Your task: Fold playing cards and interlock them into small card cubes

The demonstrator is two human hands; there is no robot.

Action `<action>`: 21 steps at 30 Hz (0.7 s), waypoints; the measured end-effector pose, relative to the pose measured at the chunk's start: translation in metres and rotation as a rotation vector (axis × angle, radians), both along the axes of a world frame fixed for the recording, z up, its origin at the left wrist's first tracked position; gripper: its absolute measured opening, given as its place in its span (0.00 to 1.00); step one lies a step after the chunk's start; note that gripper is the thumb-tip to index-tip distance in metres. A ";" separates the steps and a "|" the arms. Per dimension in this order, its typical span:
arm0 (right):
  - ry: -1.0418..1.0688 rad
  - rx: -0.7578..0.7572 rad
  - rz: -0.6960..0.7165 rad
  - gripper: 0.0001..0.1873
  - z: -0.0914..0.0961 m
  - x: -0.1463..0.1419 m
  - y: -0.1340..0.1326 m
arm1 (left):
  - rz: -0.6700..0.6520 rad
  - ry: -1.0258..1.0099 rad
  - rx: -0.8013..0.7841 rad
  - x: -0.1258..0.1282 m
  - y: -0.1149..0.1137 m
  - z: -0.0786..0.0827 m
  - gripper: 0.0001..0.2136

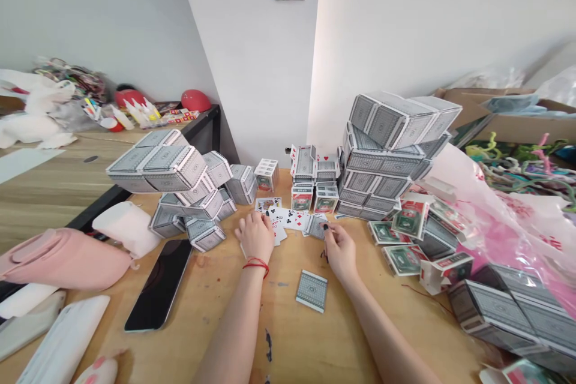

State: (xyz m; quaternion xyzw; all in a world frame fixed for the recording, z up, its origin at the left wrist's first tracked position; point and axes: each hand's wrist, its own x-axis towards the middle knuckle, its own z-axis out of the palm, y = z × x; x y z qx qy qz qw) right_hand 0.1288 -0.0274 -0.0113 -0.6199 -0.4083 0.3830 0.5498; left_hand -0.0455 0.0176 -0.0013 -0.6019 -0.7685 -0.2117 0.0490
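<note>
Phone — left of playing cards

Lighting bright, diffuse; right-hand wall lighter than left-hand wall. Shadows soft. Outer edges stretched, softly blurred.

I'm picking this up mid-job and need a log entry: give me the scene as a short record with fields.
left hand: at the face-up cards
right hand: fingertips at the edge of a face-down card; grip unclear
between forearms: a card or thin pile, back up, on the table
left side: stacked card blocks, phone, pink pouch
right side: another stack, green-and-red boxes, pink plastic
</note>
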 end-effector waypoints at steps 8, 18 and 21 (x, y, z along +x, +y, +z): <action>-0.077 0.010 0.205 0.19 0.002 -0.013 -0.010 | -0.023 0.066 0.008 0.001 0.001 -0.001 0.14; -0.181 0.051 0.259 0.15 -0.003 -0.015 -0.010 | -0.107 -0.042 0.167 -0.007 0.006 -0.001 0.12; -0.133 0.074 0.295 0.14 0.001 -0.017 -0.010 | -0.132 -0.131 0.250 -0.006 0.004 0.003 0.12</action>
